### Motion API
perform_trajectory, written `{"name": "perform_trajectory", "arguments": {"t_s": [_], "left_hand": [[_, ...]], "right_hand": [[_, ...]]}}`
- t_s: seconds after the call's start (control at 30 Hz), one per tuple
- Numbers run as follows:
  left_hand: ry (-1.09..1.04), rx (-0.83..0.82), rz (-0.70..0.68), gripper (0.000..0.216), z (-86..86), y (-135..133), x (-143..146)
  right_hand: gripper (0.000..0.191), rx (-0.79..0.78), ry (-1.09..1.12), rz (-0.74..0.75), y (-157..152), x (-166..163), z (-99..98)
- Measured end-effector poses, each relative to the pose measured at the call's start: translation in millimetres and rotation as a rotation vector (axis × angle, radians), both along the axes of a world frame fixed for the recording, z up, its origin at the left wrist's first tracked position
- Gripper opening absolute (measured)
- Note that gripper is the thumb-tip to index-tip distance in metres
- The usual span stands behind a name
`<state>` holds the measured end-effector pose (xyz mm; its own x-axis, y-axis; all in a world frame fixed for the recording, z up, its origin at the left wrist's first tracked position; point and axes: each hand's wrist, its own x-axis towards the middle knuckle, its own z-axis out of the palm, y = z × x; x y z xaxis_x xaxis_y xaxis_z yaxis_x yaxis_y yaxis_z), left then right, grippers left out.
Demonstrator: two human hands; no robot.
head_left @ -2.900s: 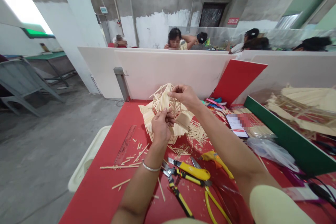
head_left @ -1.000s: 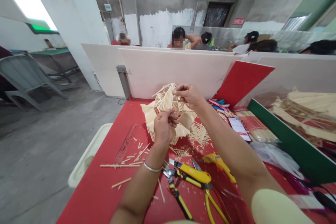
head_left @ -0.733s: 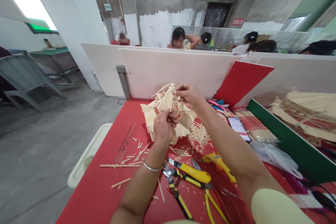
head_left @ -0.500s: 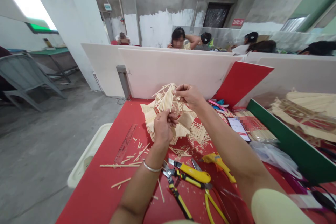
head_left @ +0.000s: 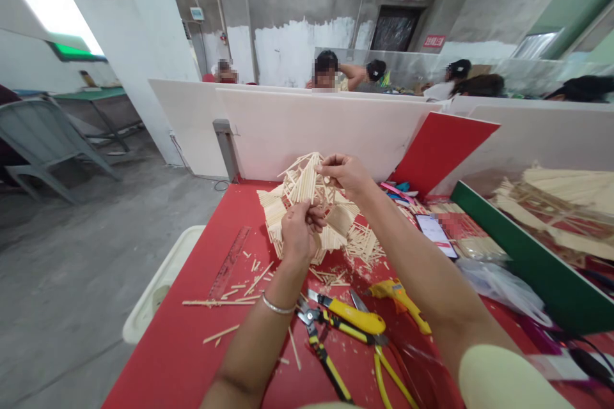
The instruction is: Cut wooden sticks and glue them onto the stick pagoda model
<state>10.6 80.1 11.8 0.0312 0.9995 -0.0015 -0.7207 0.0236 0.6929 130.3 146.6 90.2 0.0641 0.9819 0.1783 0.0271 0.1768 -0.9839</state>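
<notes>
A model built of pale wooden sticks point(head_left: 336, 220) stands on the red table point(head_left: 182, 339) in front of me. My left hand point(head_left: 296, 230) is closed on the lower end of a small panel of sticks point(head_left: 303, 184) held against the model's top. My right hand point(head_left: 346, 174) pinches the upper end of that same panel from the right. A silver bangle sits on my left wrist.
Yellow-handled pliers point(head_left: 322, 345), a yellow cutter point(head_left: 352, 314), a glue gun point(head_left: 398, 297), a red ruler point(head_left: 229, 263) and loose stick offcuts lie near me. A phone point(head_left: 435, 233) and another stick model point(head_left: 561, 201) lie right. White partitions point(head_left: 297, 131) stand behind; several people sit beyond.
Almost nothing has changed: both hands keep the same grip on the stick panel. Only my head has shifted slightly since the oldest frame.
</notes>
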Motion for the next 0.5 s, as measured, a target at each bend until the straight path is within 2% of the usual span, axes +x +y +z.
{"name": "perform_trajectory", "arguments": {"t_s": [0.5], "left_hand": [[-0.004, -0.015, -0.006, 0.026, 2.1, -0.5, -0.3]], "right_hand": [[0.034, 0.004, 0.012, 0.006, 2.3, 1.4, -2.2]]}}
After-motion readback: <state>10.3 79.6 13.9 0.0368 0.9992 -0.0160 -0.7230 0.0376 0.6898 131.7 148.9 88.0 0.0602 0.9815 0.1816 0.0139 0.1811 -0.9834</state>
